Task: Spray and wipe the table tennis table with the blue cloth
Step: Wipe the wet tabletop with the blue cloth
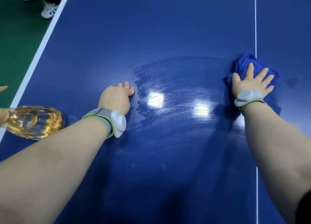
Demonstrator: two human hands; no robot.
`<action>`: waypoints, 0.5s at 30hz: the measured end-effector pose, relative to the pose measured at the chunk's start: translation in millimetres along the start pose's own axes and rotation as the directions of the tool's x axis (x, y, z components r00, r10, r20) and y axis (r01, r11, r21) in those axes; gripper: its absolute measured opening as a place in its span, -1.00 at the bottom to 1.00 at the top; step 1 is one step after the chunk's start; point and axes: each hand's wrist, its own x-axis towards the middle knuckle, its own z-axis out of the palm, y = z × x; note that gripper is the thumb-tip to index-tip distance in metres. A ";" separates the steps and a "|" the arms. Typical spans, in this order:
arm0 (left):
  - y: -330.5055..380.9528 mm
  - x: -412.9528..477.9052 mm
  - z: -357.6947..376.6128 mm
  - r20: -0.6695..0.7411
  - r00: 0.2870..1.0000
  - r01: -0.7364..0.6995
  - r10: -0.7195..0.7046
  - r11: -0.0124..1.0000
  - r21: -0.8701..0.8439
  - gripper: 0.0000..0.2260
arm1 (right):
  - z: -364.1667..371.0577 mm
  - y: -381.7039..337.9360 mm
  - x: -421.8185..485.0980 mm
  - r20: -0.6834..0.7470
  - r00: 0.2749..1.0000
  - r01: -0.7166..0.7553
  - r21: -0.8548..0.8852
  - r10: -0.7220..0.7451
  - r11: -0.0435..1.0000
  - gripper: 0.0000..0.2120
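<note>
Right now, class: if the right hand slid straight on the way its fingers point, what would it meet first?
Only the white centre line, painted flat just ahead of the blue cloth under the right hand; beyond, bare table looks free in view.

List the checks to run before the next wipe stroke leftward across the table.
1. Contact: right hand presses the blue cloth, fingers spread flat: ok.
2. Cloth shape: bunched at its far end by the white centre line: not ok.
3. Moisture: wet streaks on the table between the hands: ok.
4. Path: left hand rests on the table at the streaks' left edge: not ok.
5. Clutter: spray bottle sits near the table's left edge, left of the left arm: ok.
</note>
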 end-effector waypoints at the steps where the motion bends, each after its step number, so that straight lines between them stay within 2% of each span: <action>1: 0.4 0.3 -0.5 0.004 1.000 -0.002 0.002 1.000 0.000 -0.43 | 0.8 -7.4 -4.2 0.001 1.000 -0.004 -0.004 0.004 1.000 -0.33; 4: -2.8 0.7 -0.1 0.034 0.999 -0.037 0.037 0.999 0.011 -0.41 | 7.7 -38.7 -26.6 -0.004 0.997 0.075 -0.023 -0.075 0.997 -0.30; 8: -4.2 -4.2 -7.8 0.110 0.992 -0.051 0.058 0.997 -0.065 -0.36 | 25.4 -96.2 -85.7 -0.002 0.935 0.354 -0.077 -0.356 0.932 -0.28; 10: -3.2 -12.8 -10.6 0.123 0.990 -0.055 0.065 0.995 -0.086 -0.34 | 35.0 -123.1 -122.7 0.014 0.873 0.487 -0.090 -0.488 0.869 -0.28; 12: -7.1 -23.9 -6.9 0.069 0.996 -0.051 0.060 0.990 -0.129 -0.36 | 45.0 -145.0 -160.7 0.039 0.798 0.602 -0.094 -0.601 0.793 -0.28; 15: -20.5 -46.9 7.1 -0.027 0.999 0.031 -0.038 0.976 -0.214 -0.47 | 57.6 -162.1 -211.1 0.101 0.663 0.749 -0.088 -0.742 0.657 -0.29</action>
